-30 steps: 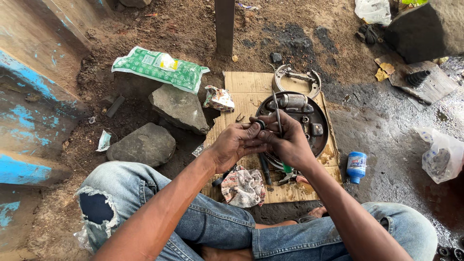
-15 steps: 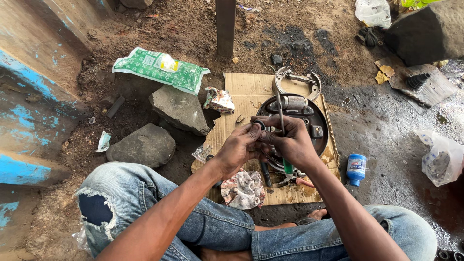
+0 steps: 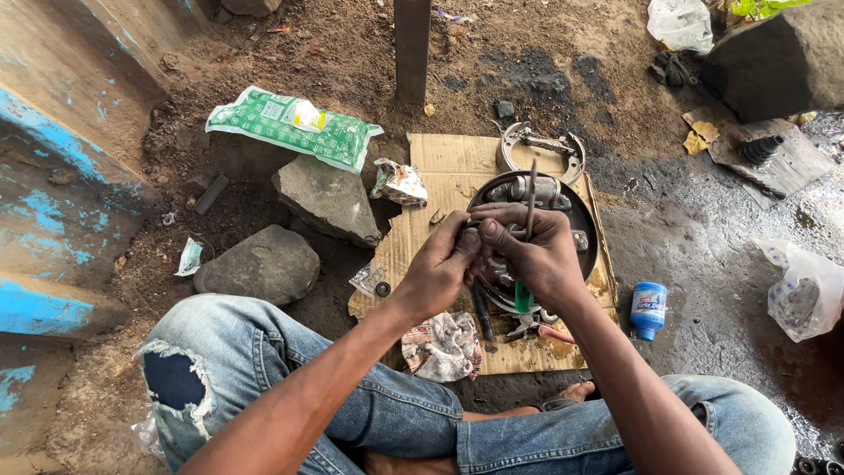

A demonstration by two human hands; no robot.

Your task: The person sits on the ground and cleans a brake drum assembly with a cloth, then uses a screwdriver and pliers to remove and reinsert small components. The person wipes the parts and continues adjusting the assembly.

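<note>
A round dark brake backing plate with metal parts on it lies on a sheet of cardboard on the dirt. My right hand is closed around a screwdriver with a green handle, its shaft pointing up over the plate. My left hand pinches a small dark part against the right hand's fingers, just left of the plate. What the fingers hold between them is hidden. A curved brake shoe lies on the cardboard behind the plate.
Two grey rocks sit left of the cardboard. A green plastic packet, a dirty rag, a small blue tub, pliers and plastic bags lie around. My jeans-clad knees frame the bottom.
Both hands stay pressed together over the plate's left edge. The screwdriver shaft has tilted slightly and the fingers have shifted around the small part.
</note>
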